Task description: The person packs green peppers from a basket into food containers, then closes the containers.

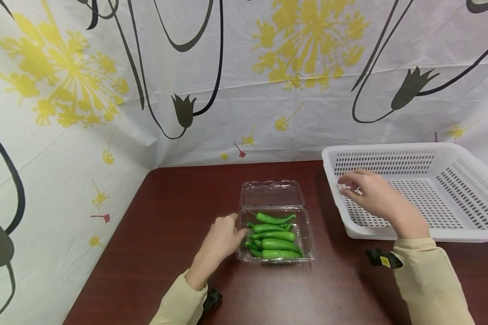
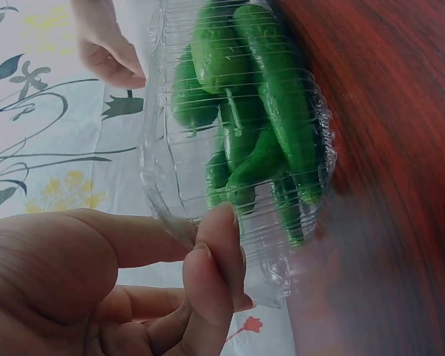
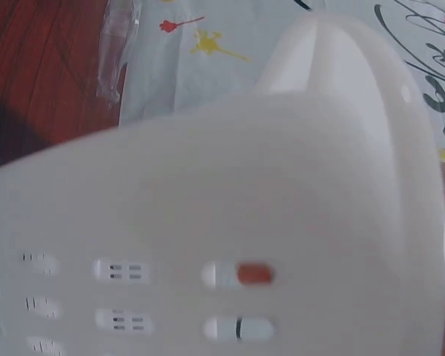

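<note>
A clear plastic clamshell box point(image 1: 309, 234) stands on the table with its lid point(image 1: 272, 195) folded back. Several green chili peppers point(image 1: 277, 244) lie side by side in it. At the box's left side is my left hand point(image 1: 221, 237); in the left wrist view its thumb and fingertips point(image 2: 208, 259) pinch the box's edge. My right hand point(image 1: 372, 192) is over the left rim of a white plastic basket point(image 1: 336, 198), fingers loosely bent and nothing seen between them. The right wrist view is mostly filled by the basket's wall point(image 3: 208, 185), which hides most of that hand.
The slotted basket stands right of the box on the dark red table point(image 1: 179, 207). A patterned white cloth point(image 1: 236, 108) hangs behind and along the left. Black wrist cameras point(image 1: 384, 259) sit at both sleeves.
</note>
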The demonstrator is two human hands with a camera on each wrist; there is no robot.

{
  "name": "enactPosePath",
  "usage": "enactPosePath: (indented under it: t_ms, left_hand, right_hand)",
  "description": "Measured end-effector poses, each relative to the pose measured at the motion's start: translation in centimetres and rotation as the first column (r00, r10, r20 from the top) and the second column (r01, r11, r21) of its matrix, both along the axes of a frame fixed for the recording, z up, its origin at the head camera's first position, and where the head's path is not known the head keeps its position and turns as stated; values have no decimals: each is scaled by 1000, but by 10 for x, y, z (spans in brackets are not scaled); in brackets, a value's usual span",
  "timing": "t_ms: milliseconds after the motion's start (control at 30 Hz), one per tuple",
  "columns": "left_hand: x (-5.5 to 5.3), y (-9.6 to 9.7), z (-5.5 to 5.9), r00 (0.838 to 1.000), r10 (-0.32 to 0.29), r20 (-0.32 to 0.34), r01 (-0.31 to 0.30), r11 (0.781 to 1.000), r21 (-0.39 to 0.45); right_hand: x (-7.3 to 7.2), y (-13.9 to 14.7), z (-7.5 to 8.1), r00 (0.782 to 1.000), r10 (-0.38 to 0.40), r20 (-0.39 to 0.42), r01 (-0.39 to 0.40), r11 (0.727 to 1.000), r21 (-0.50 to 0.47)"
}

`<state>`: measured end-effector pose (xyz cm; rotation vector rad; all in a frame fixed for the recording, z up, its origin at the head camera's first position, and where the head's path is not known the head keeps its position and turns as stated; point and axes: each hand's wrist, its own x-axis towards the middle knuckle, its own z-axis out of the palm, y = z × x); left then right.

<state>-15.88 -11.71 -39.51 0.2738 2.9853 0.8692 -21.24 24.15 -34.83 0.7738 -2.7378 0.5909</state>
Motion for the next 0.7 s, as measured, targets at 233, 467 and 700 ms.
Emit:
enactPosePath:
  t_ms: [233,467,700]
  left_hand:
    - [0,0,0,1000,-4,-4,4,1000,1]
    - [0,0,1,1000,-4,13,4,1000,5]
    - [0,0,1,1000,-7,13,6,1000,12]
  right_hand:
    - [-3,12,-3,999,0,52,-3,999,52]
    - [-10,20,-10,996,-4,90,-2,998,63]
    - [-13,29,-16,988,-17,153,4,996,84]
